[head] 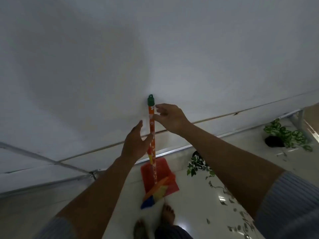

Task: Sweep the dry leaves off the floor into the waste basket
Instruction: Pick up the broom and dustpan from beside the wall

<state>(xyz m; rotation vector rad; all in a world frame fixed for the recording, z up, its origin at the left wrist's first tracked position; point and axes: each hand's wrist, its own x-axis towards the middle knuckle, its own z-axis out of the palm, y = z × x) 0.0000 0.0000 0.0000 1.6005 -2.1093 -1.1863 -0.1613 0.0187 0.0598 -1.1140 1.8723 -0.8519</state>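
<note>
- Upright against the white wall (155,49), the orange broom (152,135) stands over a red dustpan (151,176).
- Both hands spread: left hand (136,144) and right hand (170,117) flank its handle.
- Dry leaves (241,219) litter the floor (193,195) at right.

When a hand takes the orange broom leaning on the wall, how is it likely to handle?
The broom probably lifts easily: its handle is thin. It looks stiff and straight. Leaning upright with both hands open beside it, it may tip sideways if nudged.
</note>
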